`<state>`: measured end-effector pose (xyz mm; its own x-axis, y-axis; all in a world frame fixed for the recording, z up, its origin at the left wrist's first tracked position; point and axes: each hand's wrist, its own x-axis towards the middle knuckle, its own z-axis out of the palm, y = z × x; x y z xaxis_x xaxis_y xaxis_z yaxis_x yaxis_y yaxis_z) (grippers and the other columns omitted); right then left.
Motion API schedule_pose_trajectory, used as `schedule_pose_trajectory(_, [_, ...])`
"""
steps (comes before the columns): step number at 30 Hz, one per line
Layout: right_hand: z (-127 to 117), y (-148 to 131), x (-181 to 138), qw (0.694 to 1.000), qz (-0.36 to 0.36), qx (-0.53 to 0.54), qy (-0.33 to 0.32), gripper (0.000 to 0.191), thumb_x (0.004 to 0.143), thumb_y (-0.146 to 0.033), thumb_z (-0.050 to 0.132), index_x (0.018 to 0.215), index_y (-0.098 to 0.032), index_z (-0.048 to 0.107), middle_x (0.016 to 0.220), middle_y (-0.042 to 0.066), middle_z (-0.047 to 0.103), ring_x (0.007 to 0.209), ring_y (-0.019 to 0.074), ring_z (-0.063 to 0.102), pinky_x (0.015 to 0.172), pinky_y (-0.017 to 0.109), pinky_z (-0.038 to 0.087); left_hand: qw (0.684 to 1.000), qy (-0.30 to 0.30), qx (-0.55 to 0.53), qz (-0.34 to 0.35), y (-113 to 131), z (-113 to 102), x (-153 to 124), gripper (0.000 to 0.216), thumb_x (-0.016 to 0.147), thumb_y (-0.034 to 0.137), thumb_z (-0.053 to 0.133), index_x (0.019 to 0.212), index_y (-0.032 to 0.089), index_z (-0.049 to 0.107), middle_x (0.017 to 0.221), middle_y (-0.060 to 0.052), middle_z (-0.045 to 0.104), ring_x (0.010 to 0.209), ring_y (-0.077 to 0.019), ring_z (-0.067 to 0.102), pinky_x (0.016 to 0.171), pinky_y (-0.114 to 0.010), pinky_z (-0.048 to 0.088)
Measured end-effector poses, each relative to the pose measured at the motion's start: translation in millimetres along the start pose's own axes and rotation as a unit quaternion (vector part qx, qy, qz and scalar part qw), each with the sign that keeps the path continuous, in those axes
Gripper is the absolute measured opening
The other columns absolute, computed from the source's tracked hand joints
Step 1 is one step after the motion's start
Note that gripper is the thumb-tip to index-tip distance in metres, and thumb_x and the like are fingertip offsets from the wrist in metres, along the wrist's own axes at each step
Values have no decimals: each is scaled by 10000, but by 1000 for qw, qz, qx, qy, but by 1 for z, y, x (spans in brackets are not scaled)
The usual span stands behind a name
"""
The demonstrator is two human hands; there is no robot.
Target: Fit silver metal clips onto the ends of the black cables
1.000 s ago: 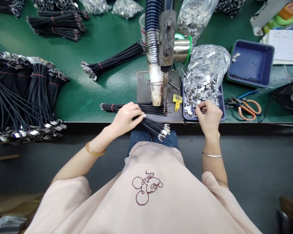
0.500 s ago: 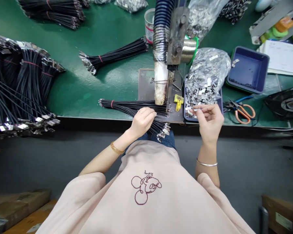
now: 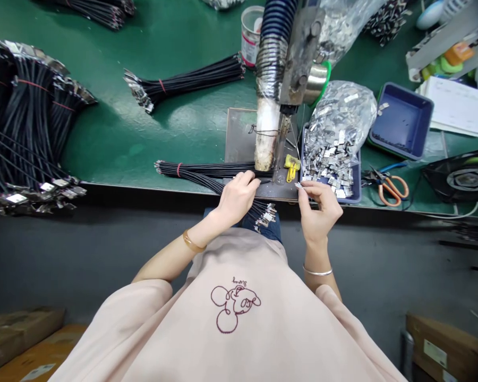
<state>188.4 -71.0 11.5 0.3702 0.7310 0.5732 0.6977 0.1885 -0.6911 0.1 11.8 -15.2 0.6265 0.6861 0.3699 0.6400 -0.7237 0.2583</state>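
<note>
Green bench (image 3: 143, 138): one, running the full width of the view.

Cable heap (image 3: 24, 122): one large mass of black cables with metal ends, at the left end of the bench.

Machine (image 3: 281, 63): one, with a ribbed hose, standing over one grey plate (image 3: 237, 132) at mid-bench.

Bag of clips (image 3: 342, 109): one clear bag, just right of the machine, spilling into a tray.

Blue trays: two. The near tray (image 3: 356, 183) is full of metal clips. The far tray (image 3: 402, 116) is almost bare.

Tied bundles: two fully in view. The rear bundle (image 3: 183, 82) lies behind the plate. The front bundle (image 3: 199, 170) lies along the bench edge, its end at the foot of the machine.

Loose cables (image 3: 263, 212): one fan of them, hanging off the bench edge over the lap, metal ends to the right.

Scissors (image 3: 390, 185): one pair, orange handles, right of the near tray.

Left hand (image 3: 237, 199): palm down across the loose cables at the bench edge. The fingers are curled and closed on them, with the fingertips at the foot of the machine.

Right hand (image 3: 318, 212): raised just in front of the near tray. Thumb and forefinger are pinched together on one small metal clip (image 3: 298, 185), the other fingers folded. The clip is held at the bench edge, between the plate and the near tray
</note>
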Motion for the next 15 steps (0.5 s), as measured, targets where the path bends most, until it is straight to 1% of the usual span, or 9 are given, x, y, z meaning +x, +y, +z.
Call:
schedule_pose_trajectory(3, [0, 0, -2, 1000, 8, 6, -1, 38, 886, -192, 674, 865, -224, 675, 929, 38, 746, 896, 175, 716, 754, 313, 605, 1000, 16, -6, -26, 2, 4, 4, 246, 979, 138, 427, 988, 137, 672, 1183, -146, 670, 929, -243, 582, 799, -359, 496])
schedule_pose_trajectory(5, [1, -1, -3, 1000, 23, 12, -1, 34, 895, -220, 667, 861, -226, 667, 934, 41, 744, 893, 178, 717, 750, 320, 604, 999, 28, -12, -25, 2, 3, 4, 249, 978, 135, 425, 976, 133, 674, 1180, -146, 680, 918, -242, 584, 797, -361, 497])
schedule_pose_trajectory(8, [3, -4, -6, 996, 73, 46, -15, 76, 912, -278, 648, 856, -226, 654, 955, 49, 737, 882, 181, 719, 745, 329, 605, 998, 47, -48, 13, 2, 0, 3, 241, 980, 148, 436, 938, 130, 672, 1026, -119, 713, 852, -220, 585, 784, -342, 493])
schedule_pose_trajectory(11, [8, -8, -9, 989, 117, 82, -49, 119, 907, -309, 655, 826, -223, 667, 951, 51, 726, 872, 178, 713, 741, 324, 609, 991, 59, -109, 54, 2, -3, 2, 224, 980, 193, 469, 898, 136, 670, 832, -83, 698, 755, -191, 577, 740, -320, 485])
schedule_pose_trajectory(13, [12, -10, -11, 984, 133, 92, -78, 132, 899, -313, 667, 805, -222, 686, 943, 48, 720, 868, 172, 705, 741, 317, 612, 984, 65, -153, 61, 2, -5, 4, 210, 968, 211, 497, 873, 138, 670, 754, -62, 670, 698, -169, 572, 696, -297, 476])
schedule_pose_trajectory(15, [16, -11, -13, 977, 153, 112, -102, 124, 893, -310, 674, 808, -225, 706, 958, 46, 716, 878, 168, 702, 755, 313, 617, 976, 69, -199, 52, 3, -6, 5, 195, 951, 204, 524, 844, 136, 672, 692, -39, 636, 635, -142, 551, 639, -269, 454])
